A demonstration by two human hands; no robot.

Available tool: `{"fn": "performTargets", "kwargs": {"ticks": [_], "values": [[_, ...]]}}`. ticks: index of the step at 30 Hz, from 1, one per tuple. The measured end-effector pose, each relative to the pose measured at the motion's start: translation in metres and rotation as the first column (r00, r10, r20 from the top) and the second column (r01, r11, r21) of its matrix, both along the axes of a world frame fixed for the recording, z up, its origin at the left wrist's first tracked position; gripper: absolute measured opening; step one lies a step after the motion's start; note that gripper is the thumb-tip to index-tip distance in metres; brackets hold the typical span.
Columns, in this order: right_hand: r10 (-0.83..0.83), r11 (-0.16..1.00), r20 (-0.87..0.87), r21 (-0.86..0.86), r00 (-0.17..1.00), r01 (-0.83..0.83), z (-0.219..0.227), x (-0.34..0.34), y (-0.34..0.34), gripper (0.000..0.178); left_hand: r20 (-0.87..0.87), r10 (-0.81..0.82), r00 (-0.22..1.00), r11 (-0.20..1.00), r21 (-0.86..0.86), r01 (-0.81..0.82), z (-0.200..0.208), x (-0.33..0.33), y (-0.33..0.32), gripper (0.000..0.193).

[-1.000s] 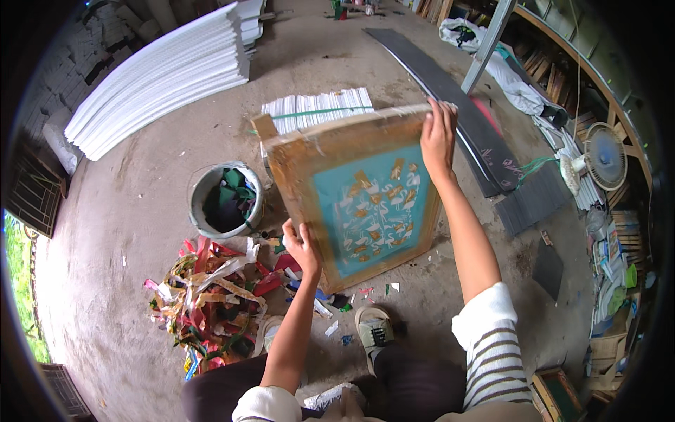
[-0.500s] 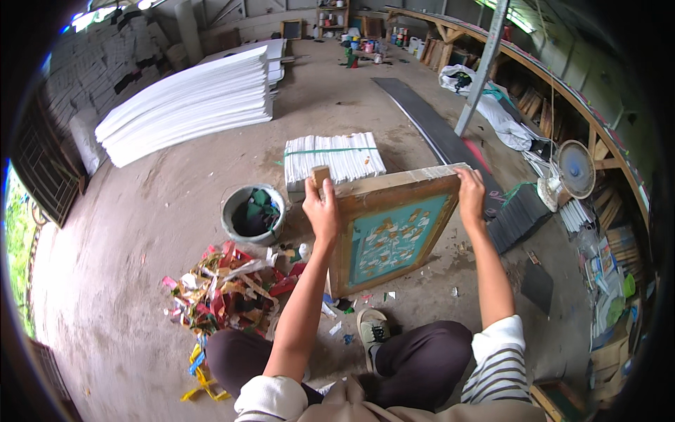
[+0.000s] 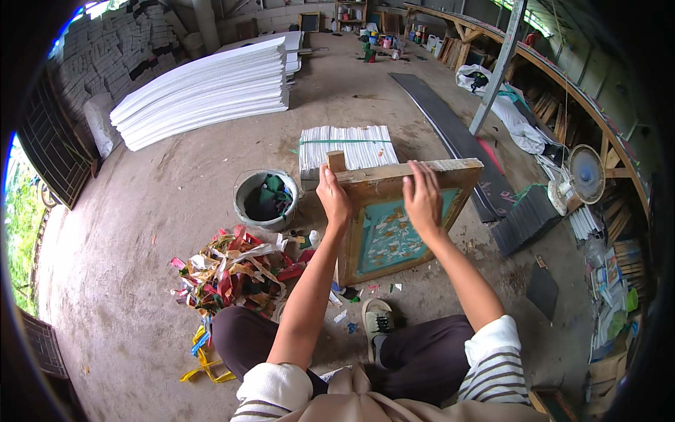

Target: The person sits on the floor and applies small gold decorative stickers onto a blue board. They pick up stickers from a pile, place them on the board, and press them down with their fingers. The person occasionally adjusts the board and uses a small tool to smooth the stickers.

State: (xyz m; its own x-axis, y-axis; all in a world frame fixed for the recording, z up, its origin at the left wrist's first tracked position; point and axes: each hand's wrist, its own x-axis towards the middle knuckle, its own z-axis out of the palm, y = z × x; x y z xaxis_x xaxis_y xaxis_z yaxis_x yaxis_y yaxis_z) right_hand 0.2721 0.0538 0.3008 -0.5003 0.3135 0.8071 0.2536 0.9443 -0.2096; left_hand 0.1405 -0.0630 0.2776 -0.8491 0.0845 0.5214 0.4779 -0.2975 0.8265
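Note:
A screen printing frame [image 3: 394, 243] of worn wood, with a teal mesh and a pale leafy pattern, stands tilted on the floor in front of me. My left hand [image 3: 332, 197] is closed round its upper left corner, just below a small wooden block [image 3: 335, 161] that sticks up there. Near the middle of the top edge, my right hand [image 3: 423, 200] lies against the frame with its fingers stretched out. The far side of the frame is hidden.
Left of the frame are a grey bucket [image 3: 240, 204] with dark cloth and a heap of coloured scraps [image 3: 232, 271]. Beyond it lies a strapped white bundle [image 3: 344, 145]. A large stack of white sheets [image 3: 204, 91] lies farther left; a fan [image 3: 586, 174] stands right.
My right hand has left the frame's upper right corner and moved left along the top edge, its fingers now straightened. My left hand keeps its hold. The whole view has shifted slightly.

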Motion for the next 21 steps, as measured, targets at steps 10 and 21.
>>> {"fn": "performTargets", "kwargs": {"ticks": [10,21], "values": [[0.185,0.977,0.098,0.087,0.978,-0.193,0.011,0.029,0.05,0.031,-0.045,0.004,0.999,1.0,0.022,-0.003,0.007,0.005,0.004,0.036],[0.354,0.926,-0.119,-0.099,0.928,-0.365,0.042,-0.015,-0.04,0.029,-0.041,-0.029,0.999,0.999,-0.026,0.027,0.0,0.003,-0.004,0.033]]}}
